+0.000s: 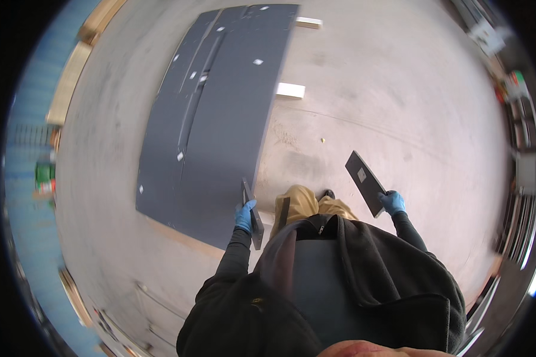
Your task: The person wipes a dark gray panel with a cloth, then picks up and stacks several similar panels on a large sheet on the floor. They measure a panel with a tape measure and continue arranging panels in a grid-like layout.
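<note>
In a blue glove, my left hand [244,215] is closed round a narrow dark grey board [255,225] seen nearly edge-on, beside the near right edge of a large panel stack. My right hand [392,203], gloved too, grips the lower end of another dark grey rectangular board [365,181]; a pale label sits on its face. That board tilts up and to the left, above the floor. The big dark grey panels [229,119] lie flat to my left and ahead, with several small white labels on them.
Two white-ended supports [290,90] stick out from under the panels' right side. Concrete floor [446,119] spreads around me. Wooden planks [70,83] line the blue wall on the left. Shelving with stacked dark pieces [521,220] stands along the right. A metal frame [155,306] is behind me at left.
</note>
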